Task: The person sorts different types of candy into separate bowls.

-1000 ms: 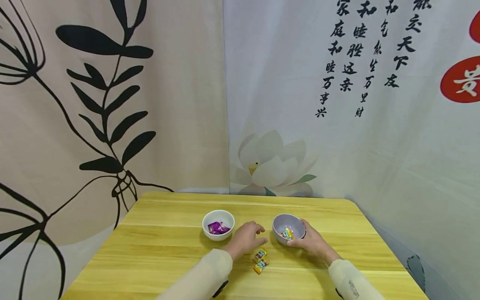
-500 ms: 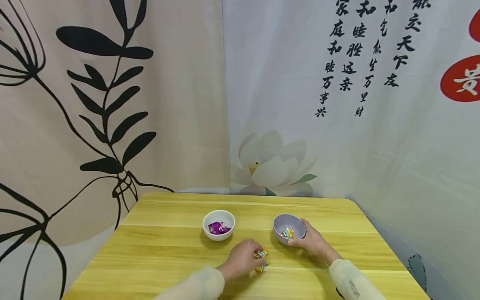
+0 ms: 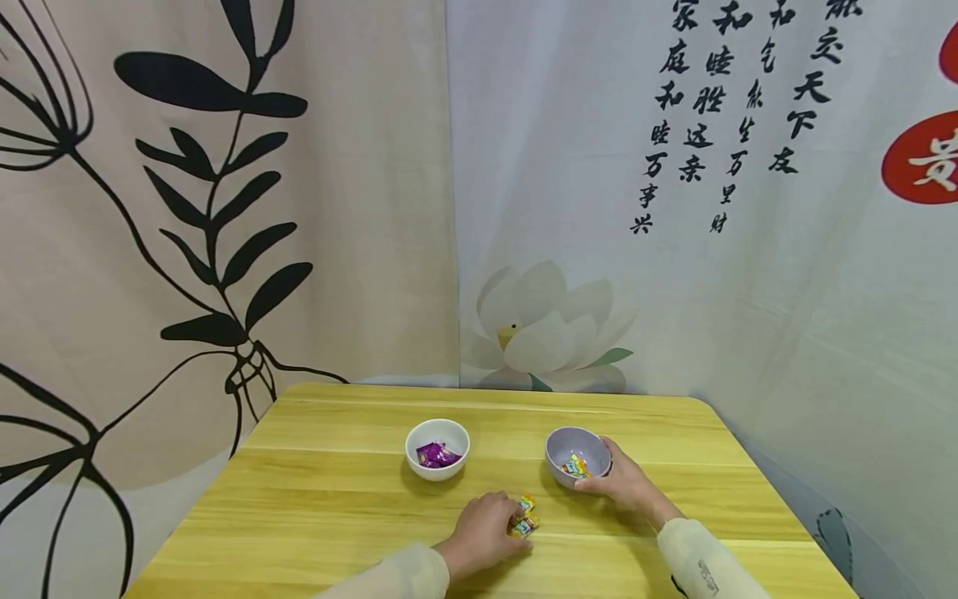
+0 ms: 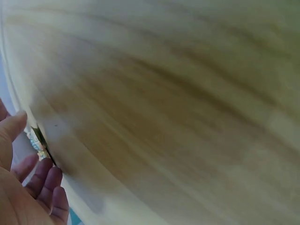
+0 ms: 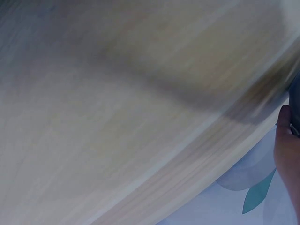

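Two yellow wrapped candies (image 3: 525, 524) lie together on the wooden table. My left hand (image 3: 482, 537) is right beside them, partly covering them. In the left wrist view the thumb and fingers of that hand (image 4: 28, 173) are spread apart, with the candy wrappers (image 4: 36, 142) showing in the gap. With my right hand (image 3: 629, 482) I hold a light purple bowl (image 3: 557, 437) by its right side, thumb at the front. Inside it is yellow wrapped candy (image 3: 575, 467). The right wrist view catches only part of the hand (image 5: 287, 145) and the bowl's dark edge (image 5: 295, 101).
A white bowl (image 3: 416, 470) with purple wrapped candies (image 3: 437, 455) stands to the left of the purple bowl. The wooden table (image 3: 299, 491) reaches back to a printed cloth backdrop (image 3: 389, 249).
My left hand has moved from between the bowls down toward the front, over and then beside the two yellow candies. My right hand and the purple bowl have stayed put.
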Available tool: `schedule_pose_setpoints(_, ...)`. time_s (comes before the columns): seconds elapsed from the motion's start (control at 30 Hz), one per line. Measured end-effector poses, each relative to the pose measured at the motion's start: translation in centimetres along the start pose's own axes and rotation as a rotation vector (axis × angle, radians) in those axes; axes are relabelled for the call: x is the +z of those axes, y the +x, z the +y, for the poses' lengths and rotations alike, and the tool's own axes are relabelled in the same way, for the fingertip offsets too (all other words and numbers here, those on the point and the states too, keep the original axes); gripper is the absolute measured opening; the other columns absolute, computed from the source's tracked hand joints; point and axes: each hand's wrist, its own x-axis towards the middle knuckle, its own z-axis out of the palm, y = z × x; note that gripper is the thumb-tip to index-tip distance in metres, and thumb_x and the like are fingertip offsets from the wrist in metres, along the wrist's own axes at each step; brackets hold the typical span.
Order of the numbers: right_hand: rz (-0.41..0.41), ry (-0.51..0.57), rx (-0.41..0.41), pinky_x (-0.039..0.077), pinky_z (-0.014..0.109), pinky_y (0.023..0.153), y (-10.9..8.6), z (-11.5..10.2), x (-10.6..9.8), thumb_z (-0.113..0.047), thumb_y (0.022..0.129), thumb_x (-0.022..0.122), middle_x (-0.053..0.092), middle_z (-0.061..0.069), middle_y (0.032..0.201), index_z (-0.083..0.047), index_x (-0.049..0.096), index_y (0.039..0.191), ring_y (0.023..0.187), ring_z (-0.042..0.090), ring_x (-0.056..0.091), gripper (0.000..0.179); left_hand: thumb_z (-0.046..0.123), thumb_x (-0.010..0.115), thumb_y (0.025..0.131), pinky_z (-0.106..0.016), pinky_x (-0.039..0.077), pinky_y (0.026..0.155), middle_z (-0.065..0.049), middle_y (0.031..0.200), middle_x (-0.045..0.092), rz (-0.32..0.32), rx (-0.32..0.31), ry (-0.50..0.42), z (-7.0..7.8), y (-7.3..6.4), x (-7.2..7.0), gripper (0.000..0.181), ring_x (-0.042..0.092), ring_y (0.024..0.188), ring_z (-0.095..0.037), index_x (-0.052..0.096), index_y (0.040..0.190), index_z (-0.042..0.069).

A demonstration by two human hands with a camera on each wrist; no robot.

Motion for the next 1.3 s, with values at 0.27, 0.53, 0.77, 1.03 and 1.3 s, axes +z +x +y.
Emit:
schedule_pose_setpoints(0.27,0.006,0.017,-0.012,0.037,0.052,0.104,0.0,-0.1,0.1,-0.028,0.073,0.089,0.050,0.021,0.139,0.003,0.028,0.150,0.124,0.034,0.050,0.103,0.031,0.085,0.073,-0.025,0.039,0.061,0.011,0.073,0.049,-0.027,0.002,0.046,-0.4,0.1,0.2,0.025,0.044,0.066,-0.005,0.076,0.089,0.014)
schedule_pose_setpoints(0.53,0.006,0.011,-0.011,0.038,0.051,0.103,0.0,-0.2,0.1,-0.028,0.073,0.090,0.052,0.020,0.137,0.002,0.030,0.150,0.123,0.033,0.051,0.101,0.028,0.083,0.076,-0.024,0.039,0.063,0.011,0.075,0.052,-0.044,0.003,0.031,-0.5,0.1,0.0,0.023,0.045,0.068,-0.004,0.078,0.095,0.015)
schedule_pose_setpoints(0.77,0.004,-0.008,0.005,0.037,0.053,0.104,-0.1,-0.3,0.1,-0.030,0.073,0.089,0.050,0.022,0.139,0.003,0.028,0.150,0.125,0.035,0.049,0.104,0.024,0.084,0.075,-0.024,0.042,0.065,0.011,0.078,0.056,-0.016,0.013,-0.010,-1.0,0.1,-0.4,0.025,0.048,0.071,-0.003,0.079,0.098,0.013)
schedule_pose_setpoints(1.03,0.001,-0.012,0.011,0.037,0.053,0.105,-0.2,-0.5,0.0,-0.031,0.074,0.089,0.048,0.023,0.141,0.004,0.026,0.151,0.127,0.036,0.048,0.105,0.022,0.082,0.075,-0.024,0.043,0.066,0.009,0.078,0.056,0.006,-0.001,-0.058,-1.1,0.3,-1.1,0.025,0.047,0.070,-0.004,0.078,0.097,0.010)
schedule_pose_setpoints(1.3,-0.001,-0.017,0.007,0.036,0.053,0.105,-0.2,-0.4,0.0,-0.032,0.074,0.089,0.048,0.023,0.141,0.004,0.026,0.151,0.127,0.036,0.047,0.105,0.018,0.079,0.077,-0.023,0.045,0.067,0.007,0.080,0.059,0.053,0.006,-0.107,-1.5,1.0,-1.5,0.025,0.049,0.071,-0.004,0.077,0.098,0.007)
